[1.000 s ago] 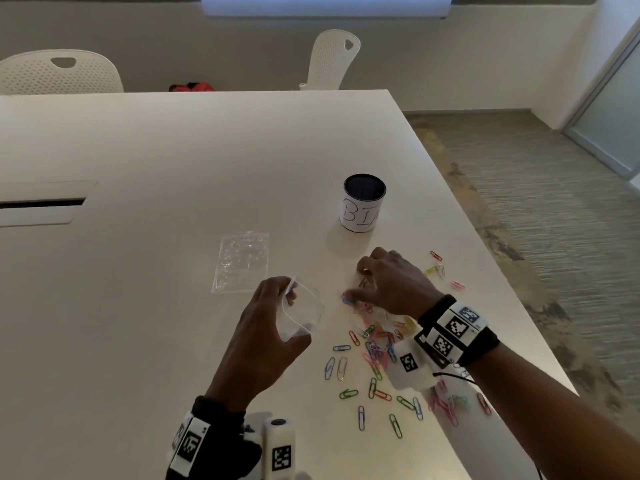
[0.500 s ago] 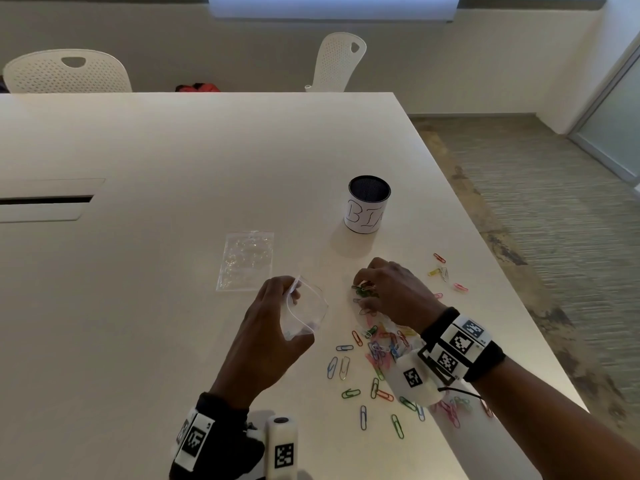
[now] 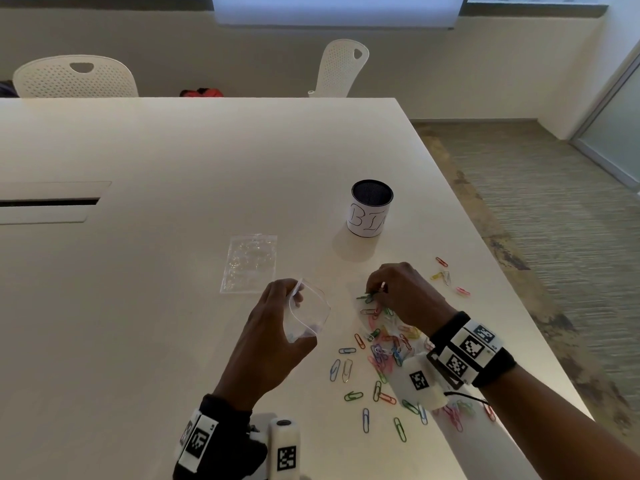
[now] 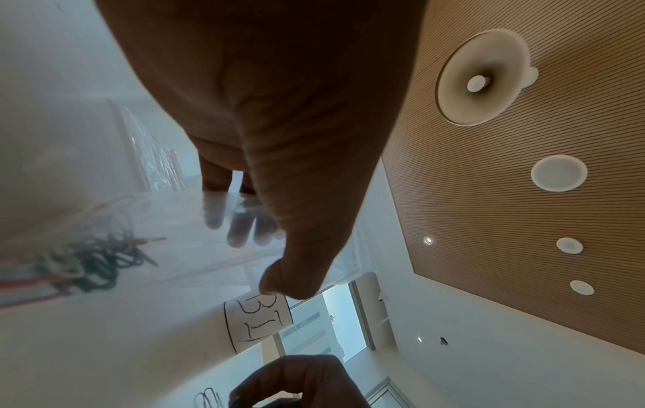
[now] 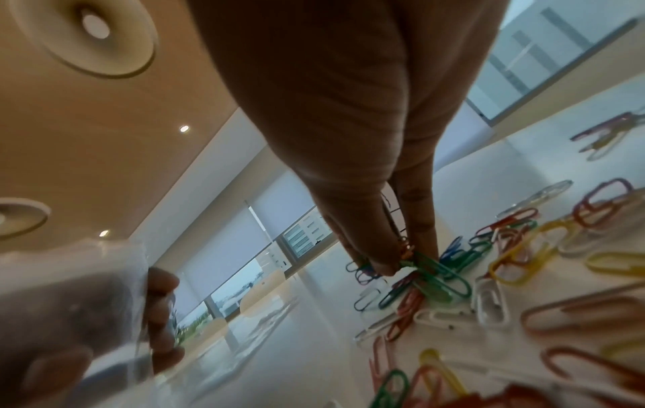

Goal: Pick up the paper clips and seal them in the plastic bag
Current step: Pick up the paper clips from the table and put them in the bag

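Note:
My left hand holds a small clear plastic bag just above the table, pinching its mouth, which faces right. In the left wrist view the thumb lies on the bag. Blurred clips show through the film; I cannot tell whether they are inside. My right hand pinches a small bunch of green paper clips at the far edge of the pile, thumb and fingers closed on them. Several coloured paper clips lie scattered under and around my right wrist.
A second clear bag lies flat beyond my left hand. A white cup marked BIN stands behind the clips. A few stray clips lie near the table's right edge. White chairs stand at the far side.
My right hand was spread low over the clips; its fingers have drawn together and now pinch a green bunch. My left hand has kept hold of the bag, almost still.

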A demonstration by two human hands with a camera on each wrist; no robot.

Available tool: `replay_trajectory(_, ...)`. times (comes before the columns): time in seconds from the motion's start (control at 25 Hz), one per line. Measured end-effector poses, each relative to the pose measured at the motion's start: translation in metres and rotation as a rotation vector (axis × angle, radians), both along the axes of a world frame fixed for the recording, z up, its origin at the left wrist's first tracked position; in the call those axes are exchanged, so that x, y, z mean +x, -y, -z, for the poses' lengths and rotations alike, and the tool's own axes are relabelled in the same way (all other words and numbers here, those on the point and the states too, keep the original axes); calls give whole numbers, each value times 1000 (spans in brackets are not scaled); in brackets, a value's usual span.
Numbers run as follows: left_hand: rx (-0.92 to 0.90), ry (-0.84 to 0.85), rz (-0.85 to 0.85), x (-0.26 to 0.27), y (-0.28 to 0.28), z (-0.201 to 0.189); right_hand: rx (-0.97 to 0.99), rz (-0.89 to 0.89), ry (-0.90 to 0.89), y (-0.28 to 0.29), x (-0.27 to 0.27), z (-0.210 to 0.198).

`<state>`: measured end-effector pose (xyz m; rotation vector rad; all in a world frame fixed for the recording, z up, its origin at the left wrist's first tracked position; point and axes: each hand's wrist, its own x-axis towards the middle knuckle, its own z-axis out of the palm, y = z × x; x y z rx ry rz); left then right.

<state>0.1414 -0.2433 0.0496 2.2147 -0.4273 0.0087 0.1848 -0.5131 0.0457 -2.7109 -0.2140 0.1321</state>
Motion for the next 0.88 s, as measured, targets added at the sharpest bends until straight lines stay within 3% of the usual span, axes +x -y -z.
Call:
replay_trajectory(0.32,5,-1,8,0,0,1,618,254,-174,12,-15,-30)
replay_trajectory(0.56,28,-6,7,1,2,4,917,177,-266,-13,-30,-73)
replay_trajectory(0.72,32,-7,12,1,2,8,842,-21,-260,-43,-39,-92)
replay_trajectory(0.88,41,-19,15,3,3,11,609,-182,-124,-69,-35,-88)
